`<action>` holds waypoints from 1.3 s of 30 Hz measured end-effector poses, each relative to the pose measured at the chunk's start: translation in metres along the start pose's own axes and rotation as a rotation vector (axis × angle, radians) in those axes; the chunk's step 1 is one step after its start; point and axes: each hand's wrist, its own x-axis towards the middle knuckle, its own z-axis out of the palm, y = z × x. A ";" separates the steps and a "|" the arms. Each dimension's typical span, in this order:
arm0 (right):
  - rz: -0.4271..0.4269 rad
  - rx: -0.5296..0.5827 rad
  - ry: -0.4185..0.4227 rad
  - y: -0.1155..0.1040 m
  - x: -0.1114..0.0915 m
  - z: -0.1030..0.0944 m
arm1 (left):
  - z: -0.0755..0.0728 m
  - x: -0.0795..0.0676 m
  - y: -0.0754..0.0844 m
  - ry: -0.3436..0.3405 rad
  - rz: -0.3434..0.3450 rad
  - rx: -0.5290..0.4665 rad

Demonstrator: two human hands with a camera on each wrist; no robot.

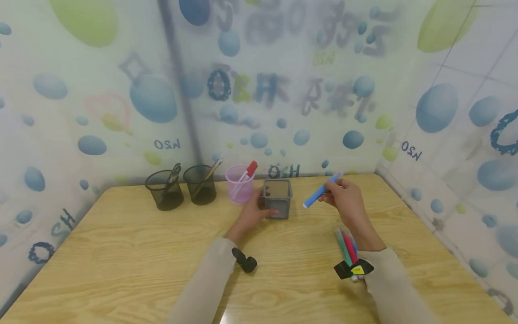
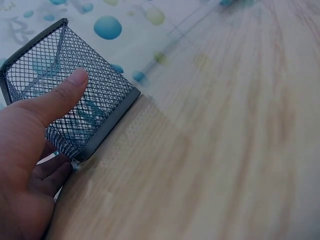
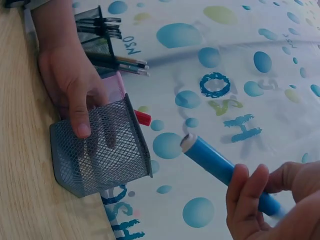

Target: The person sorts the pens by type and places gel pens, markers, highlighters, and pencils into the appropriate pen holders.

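A square grey mesh pen holder stands upright on the table, its opening facing up. My left hand grips it from the left, the thumb across its front and the other fingers around the far side. In the left wrist view, that thumb lies on the mesh of the holder. To the right, my right hand pinches a blue marker above the table. The marker slants, its whitish end pointing down toward the holder. The right wrist view shows the blue marker between thumb and fingers.
Left of the holder stand a pink mesh cup with a red-capped marker and two round black mesh cups with pens and pencils. Several markers lie under the right wrist. A patterned curtain hangs behind the table.
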 end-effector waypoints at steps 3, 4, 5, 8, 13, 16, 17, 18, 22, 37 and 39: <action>0.005 0.077 0.044 0.000 0.004 0.006 | -0.001 -0.001 0.001 0.012 -0.007 0.009; 0.008 0.100 0.055 0.000 0.005 0.007 | -0.001 -0.001 0.001 0.015 -0.010 0.017; 0.014 0.121 0.066 0.001 0.006 0.009 | -0.001 -0.002 0.001 0.018 -0.012 0.028; 0.030 0.169 0.090 0.004 0.007 0.014 | -0.001 -0.003 0.000 0.021 -0.021 0.047; 0.012 0.224 0.138 0.005 0.012 0.023 | -0.001 -0.003 -0.003 0.007 -0.009 0.019; -0.006 0.242 0.144 0.006 0.016 0.031 | 0.000 -0.003 -0.003 -0.001 0.001 0.012; -0.010 0.239 0.142 0.007 0.018 0.034 | 0.000 -0.002 -0.003 -0.002 0.003 0.015; -0.013 0.237 0.138 0.008 0.020 0.037 | 0.000 -0.002 -0.003 0.000 0.008 0.018; -0.008 0.225 0.139 0.016 0.027 0.048 | 0.002 -0.002 -0.003 -0.003 0.026 0.029; 0.010 0.066 0.110 0.030 0.044 0.071 | 0.001 0.000 -0.001 0.006 0.049 0.031; 0.011 0.035 0.101 0.031 0.045 0.073 | 0.000 0.000 -0.001 0.010 0.053 0.030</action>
